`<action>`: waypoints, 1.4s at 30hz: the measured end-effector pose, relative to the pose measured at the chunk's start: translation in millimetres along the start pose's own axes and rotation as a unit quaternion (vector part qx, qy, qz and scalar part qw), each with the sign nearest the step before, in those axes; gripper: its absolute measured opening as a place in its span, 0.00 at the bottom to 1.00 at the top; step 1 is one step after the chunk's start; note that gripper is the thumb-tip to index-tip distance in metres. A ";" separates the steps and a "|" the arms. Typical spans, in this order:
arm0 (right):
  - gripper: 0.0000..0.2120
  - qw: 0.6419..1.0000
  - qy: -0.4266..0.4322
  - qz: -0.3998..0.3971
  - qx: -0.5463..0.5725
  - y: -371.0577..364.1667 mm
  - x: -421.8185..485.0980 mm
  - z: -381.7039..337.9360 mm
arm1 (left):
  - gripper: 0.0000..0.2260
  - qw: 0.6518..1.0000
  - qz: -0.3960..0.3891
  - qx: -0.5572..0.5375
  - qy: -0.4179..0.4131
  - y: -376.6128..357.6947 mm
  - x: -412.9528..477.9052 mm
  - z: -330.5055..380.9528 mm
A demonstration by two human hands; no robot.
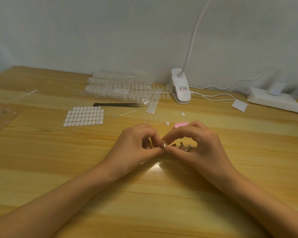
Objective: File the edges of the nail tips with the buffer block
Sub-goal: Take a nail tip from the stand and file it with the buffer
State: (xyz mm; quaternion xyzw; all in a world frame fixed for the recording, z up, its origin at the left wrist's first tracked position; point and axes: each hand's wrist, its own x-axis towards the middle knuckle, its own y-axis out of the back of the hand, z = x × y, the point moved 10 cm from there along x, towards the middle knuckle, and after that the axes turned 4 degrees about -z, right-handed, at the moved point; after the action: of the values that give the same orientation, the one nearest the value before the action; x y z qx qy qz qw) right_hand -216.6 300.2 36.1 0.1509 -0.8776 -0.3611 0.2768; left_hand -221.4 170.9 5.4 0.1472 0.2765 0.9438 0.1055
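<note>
Nail tip (165,145) btwn both hands, over wooden table (41,152).

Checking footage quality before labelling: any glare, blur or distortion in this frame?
Head view: lamp glare on the table just below the hands; wide-angle bending curves the table's far edge; the clear nail tip pinched between both hands is small and soft.

1. The pink buffer block (181,124) is mostly hidden behind the right hand (199,145).
2. Small metal pieces (184,146) under that hand are too small to identify.
3. The lamp (180,86) neck runs off the top edge.
</note>
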 end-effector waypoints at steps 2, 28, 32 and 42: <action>0.08 1.000 -0.001 -0.003 -0.006 -0.5 0.0 -0.1 | 0.06 1.000 0.002 0.003 -0.001 0.4 -0.4 0.3; 0.07 0.993 -0.105 -0.048 -0.007 36.0 30.9 67.0 | 0.04 0.991 -0.082 -0.041 0.092 19.2 15.8 -23.8; 0.12 0.988 -0.083 -0.120 -0.058 6.8 39.0 74.5 | 0.04 0.981 0.007 0.188 0.037 32.9 41.4 -17.3; 0.09 0.982 -0.009 -0.031 -0.185 30.5 36.3 70.8 | 0.13 0.957 0.030 0.285 0.036 16.0 73.5 -25.6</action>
State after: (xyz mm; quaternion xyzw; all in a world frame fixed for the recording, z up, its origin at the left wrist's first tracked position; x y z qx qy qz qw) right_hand -289.7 343.4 30.2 0.1209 -0.7930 -0.5270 0.2805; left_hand -300.6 165.8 9.9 0.1450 0.5335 0.8331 0.0205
